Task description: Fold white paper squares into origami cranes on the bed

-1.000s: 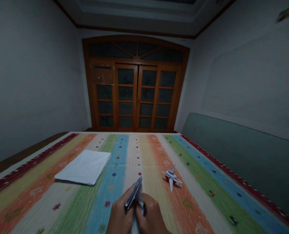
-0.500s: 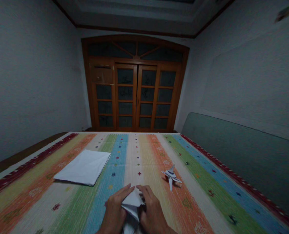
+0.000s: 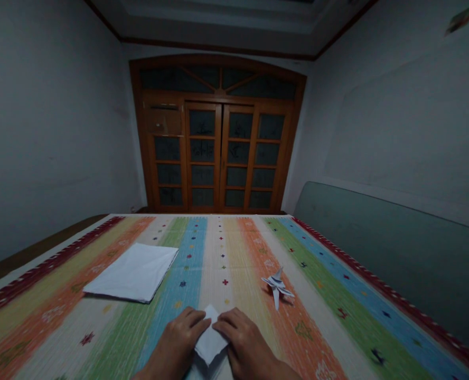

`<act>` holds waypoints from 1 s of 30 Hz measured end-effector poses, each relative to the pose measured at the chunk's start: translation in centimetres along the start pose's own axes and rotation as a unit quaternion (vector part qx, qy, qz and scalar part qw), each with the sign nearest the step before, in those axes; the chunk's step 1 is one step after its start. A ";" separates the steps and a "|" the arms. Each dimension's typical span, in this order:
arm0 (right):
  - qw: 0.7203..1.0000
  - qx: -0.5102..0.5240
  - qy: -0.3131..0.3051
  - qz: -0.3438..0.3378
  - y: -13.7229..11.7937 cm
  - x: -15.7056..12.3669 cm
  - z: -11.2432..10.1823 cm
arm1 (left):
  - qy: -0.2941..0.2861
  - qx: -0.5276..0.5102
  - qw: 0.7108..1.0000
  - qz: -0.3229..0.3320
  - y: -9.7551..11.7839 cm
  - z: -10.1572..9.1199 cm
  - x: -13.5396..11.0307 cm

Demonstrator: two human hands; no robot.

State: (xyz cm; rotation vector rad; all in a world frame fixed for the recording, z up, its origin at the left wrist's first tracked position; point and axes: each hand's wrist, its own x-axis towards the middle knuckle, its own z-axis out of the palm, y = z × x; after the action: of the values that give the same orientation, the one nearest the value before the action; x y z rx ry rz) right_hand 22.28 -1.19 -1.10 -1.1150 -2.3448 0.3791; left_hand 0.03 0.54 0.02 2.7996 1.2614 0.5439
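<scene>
While the left hand (image 3: 177, 343) and right hand (image 3: 248, 343) lie low over the striped woven mat (image 3: 222, 253), a folded white paper (image 3: 210, 338) sits between them at the bottom of the view. Its pointed end faces 6 o'clock, and its long axis runs roughly from 12 to 6. Neither hand is clearly nearer: the paper lies at about 3 o'clock from the left hand and 9 o'clock from the right. The left fingers (image 3: 195, 319) reach in from the upper left and touch its edge, while the right fingers (image 3: 228, 322) meet the opposite edge. Both sets lie nearly flat and slightly spread, pressing on the paper without pinching it. Its lowest part runs out of frame. A squared stack of white paper (image 3: 129, 272) lies at about 10 o'clock from the hands. A small paper jet (image 3: 277, 282) rests at about 1 o'clock, well apart from the fingers. Glazed wooden doors (image 3: 214, 153) stand beyond the mat at 12 o'clock.
</scene>
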 end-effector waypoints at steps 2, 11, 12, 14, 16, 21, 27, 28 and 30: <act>1.000 -0.006 -0.011 -0.002 0.0 -0.1 0.0 | -0.034 -0.001 0.999 -0.002 0.3 -0.1 0.0; 0.999 0.000 -0.040 -0.015 -0.4 -0.1 -2.0 | -0.160 -0.085 0.982 0.042 -0.7 -1.8 -1.1; 0.999 0.005 -0.045 -0.022 -0.4 -0.1 -2.3 | -0.162 -0.091 0.981 0.046 -0.9 -1.8 -1.2; 0.997 0.018 -0.060 -0.035 -0.2 -0.2 -2.8 | -0.162 -0.096 0.981 0.054 -1.1 -1.5 -1.2; 0.995 0.036 -0.086 -0.041 0.1 -0.4 -3.2 | -0.158 -0.096 0.981 0.061 -1.3 -1.1 -1.3; 0.990 0.085 -0.111 -0.002 1.1 -0.9 -3.1 | -0.167 -0.110 0.977 0.075 -1.3 -1.5 -1.3; 0.993 0.093 -0.078 -0.007 2.3 -0.7 -2.3 | -0.211 -0.128 0.968 0.040 -1.3 -3.5 -0.8; 0.993 0.090 -0.075 -0.012 2.3 -0.6 -2.4 | -0.216 -0.131 0.967 0.034 -1.6 -3.6 -0.7; 0.994 0.078 -0.067 -0.021 2.1 -0.2 -2.6 | -0.215 -0.135 0.967 0.030 -2.3 -3.8 -0.6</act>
State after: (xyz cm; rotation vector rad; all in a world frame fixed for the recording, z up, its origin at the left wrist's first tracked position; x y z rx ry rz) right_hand 25.25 0.05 0.03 -0.9928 -2.4013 0.6279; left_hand -3.22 1.19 3.00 2.5409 0.9387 0.0856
